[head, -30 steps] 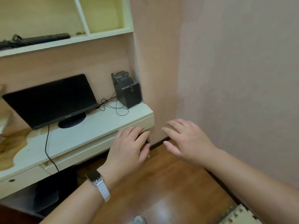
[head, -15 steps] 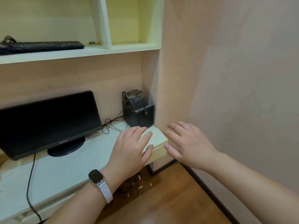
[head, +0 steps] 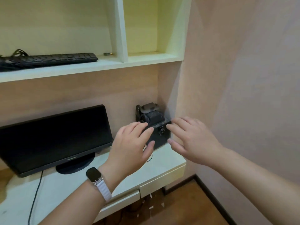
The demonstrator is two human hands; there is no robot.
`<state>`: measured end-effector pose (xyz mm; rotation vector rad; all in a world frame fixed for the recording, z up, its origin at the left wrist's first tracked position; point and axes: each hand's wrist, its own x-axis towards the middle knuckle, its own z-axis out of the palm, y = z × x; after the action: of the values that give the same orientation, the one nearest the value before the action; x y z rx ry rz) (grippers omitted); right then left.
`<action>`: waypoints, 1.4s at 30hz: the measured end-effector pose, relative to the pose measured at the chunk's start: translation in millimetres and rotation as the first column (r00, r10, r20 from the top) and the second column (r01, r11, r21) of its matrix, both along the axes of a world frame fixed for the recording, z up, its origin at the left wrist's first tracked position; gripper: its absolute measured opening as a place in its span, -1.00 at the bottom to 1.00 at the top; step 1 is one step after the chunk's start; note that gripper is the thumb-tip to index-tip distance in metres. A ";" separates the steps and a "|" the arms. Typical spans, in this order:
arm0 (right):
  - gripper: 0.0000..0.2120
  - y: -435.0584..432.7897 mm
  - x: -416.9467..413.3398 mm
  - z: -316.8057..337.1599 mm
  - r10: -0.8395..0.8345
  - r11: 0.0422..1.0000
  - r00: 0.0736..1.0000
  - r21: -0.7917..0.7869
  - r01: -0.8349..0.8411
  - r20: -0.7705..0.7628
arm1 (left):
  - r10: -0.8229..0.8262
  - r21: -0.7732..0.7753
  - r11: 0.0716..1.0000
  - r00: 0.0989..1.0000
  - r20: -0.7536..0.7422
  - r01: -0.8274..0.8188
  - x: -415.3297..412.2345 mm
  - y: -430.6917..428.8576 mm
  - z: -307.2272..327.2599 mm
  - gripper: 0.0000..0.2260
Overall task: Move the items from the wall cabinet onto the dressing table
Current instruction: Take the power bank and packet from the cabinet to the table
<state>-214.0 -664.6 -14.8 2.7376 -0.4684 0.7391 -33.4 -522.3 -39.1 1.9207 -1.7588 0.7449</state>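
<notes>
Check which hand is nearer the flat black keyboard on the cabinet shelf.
Left. The left hand hovers below and right of the flat black keyboard; the right hand is farther right, at similar height.

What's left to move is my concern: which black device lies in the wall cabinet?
The keyboard, flat on the cabinet shelf; the monitor and black box stand on the table below.

Soft, even indoor light, moderately bright. A grey shadow pools in the corner behind the dusty black box-shaped speaker [head: 160, 134], just beyond the left hand [head: 129, 146] and right hand [head: 193, 142]. The 2 hands look slightly soft-edged. Above the left hand, the long white painted shelf board [head: 81, 70] slants and bows with wide-angle distortion, and the flat black plastic keyboard [head: 53, 60] blurs towards the frame edge.
</notes>
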 end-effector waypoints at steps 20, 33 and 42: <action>-0.55 -250.2 63.2 93.9 0.251 0.968 0.944 -0.078 -0.239 0.215 | 0.264 -0.127 0.960 0.957 0.119 -0.249 26.3 -221.5 110.8 -0.65; -0.52 -278.2 130.5 227.2 0.385 0.911 0.838 -0.303 -0.279 0.387 | 0.321 -0.407 0.884 0.931 0.172 -0.229 83.8 -255.9 251.0 -0.63; -0.51 -275.4 185.2 341.9 0.403 0.880 0.835 -0.410 -0.241 0.375 | 0.265 -0.359 0.919 0.928 0.263 -0.161 135.1 -240.6 371.9 -0.53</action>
<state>-28.9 -940.0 327.1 2.3181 0.0652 1.4152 101.7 -763.0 332.8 1.8544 -1.4716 1.3935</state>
